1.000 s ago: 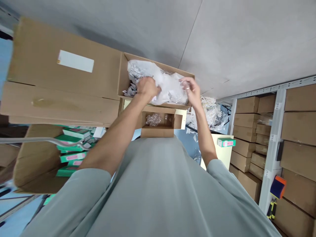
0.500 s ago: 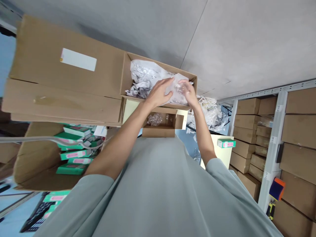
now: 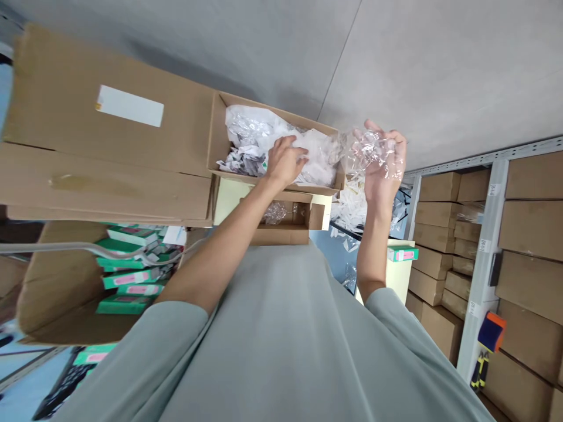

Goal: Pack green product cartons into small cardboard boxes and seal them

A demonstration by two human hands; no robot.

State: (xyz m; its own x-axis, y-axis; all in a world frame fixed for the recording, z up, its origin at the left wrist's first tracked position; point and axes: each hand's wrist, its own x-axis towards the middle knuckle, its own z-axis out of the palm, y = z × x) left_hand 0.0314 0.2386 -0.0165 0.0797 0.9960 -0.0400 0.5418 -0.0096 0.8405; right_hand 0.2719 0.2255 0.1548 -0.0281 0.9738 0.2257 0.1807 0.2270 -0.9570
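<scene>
An open cardboard box (image 3: 217, 138) holds a crumpled white plastic bag (image 3: 259, 126) and some printed paper. My left hand (image 3: 285, 161) reaches into this box, its fingers curled down onto the white bag. My right hand (image 3: 383, 167) is raised to the right of the box, palm toward me. Its fingers are loosely closed around a crumpled piece of clear plastic wrap (image 3: 368, 147), which trails back toward the box's right corner.
A large closed carton with a white label (image 3: 129, 106) lies left of the open box. Below it, another carton holds green-and-pink small boxes (image 3: 127, 276). A small open cardboard box (image 3: 285, 234) sits near my chest. Shelves of cartons (image 3: 528, 228) stand at right, by white scraps (image 3: 352, 208).
My right hand has lifted out of the box and moved right, pulling the clear wrap with it. My left hand stays on the white bag in the box.
</scene>
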